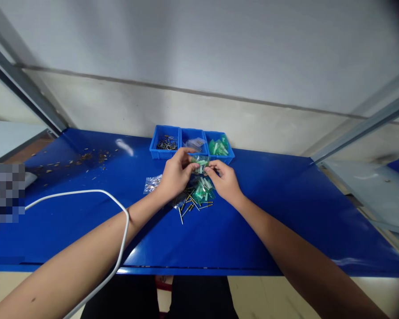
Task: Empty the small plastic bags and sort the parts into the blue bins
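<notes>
Both hands pinch a small clear plastic bag [200,163] with pale green-white pieces inside, held above the table in front of the bins. My left hand [177,173] grips its left side between thumb and fingers. On its right side, my right hand [224,179] is closed on the edge. Just below lie more greenish bags [203,190] of pale pieces. Several loose metal rivets [190,204] with long pins are scattered beside them. Partly hidden behind my left hand is a clear bag [152,183] on the table.
Three joined blue bins stand at the back: the left bin [155,153] holds dark metal rivets, the middle bin [186,131] clear bags, the right bin [232,154] green bags. Brown debris [86,157] litters the blue table [279,212] at left. A white cable [124,239] crosses my left forearm.
</notes>
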A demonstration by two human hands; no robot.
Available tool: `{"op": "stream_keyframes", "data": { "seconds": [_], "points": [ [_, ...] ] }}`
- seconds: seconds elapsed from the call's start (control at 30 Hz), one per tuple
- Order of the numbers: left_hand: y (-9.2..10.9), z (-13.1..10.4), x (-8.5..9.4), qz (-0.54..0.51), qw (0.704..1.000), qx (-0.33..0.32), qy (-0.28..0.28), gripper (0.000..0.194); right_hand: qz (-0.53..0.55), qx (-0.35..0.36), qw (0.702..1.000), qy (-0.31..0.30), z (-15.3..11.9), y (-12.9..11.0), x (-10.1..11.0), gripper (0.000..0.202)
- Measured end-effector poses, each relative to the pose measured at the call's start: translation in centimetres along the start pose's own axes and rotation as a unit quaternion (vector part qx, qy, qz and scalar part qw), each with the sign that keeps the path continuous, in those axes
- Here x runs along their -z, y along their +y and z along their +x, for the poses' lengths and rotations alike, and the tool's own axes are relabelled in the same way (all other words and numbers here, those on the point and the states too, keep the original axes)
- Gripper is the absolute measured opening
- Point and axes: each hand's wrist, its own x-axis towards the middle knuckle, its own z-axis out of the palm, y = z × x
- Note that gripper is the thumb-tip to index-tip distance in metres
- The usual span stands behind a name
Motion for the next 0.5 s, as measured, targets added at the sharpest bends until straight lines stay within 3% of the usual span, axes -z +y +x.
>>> {"op": "stream_keyframes", "data": {
  "seconds": [0.2, 0.5],
  "points": [
    [-0.59, 0.22, 0.13, -0.019, 0.999, 0.044, -0.024, 0.02, 0.092, -0.088, 0.992, -0.011, 0.11, -0.15, -0.35, 0.039],
    [0.15, 0.2, 0.61, 0.03, 0.998, 0.04, -0.03, 0.013, 0.084, -0.089, 0.992, -0.022, -0.04, 0.18, -0.35, 0.03]
  ]
}}
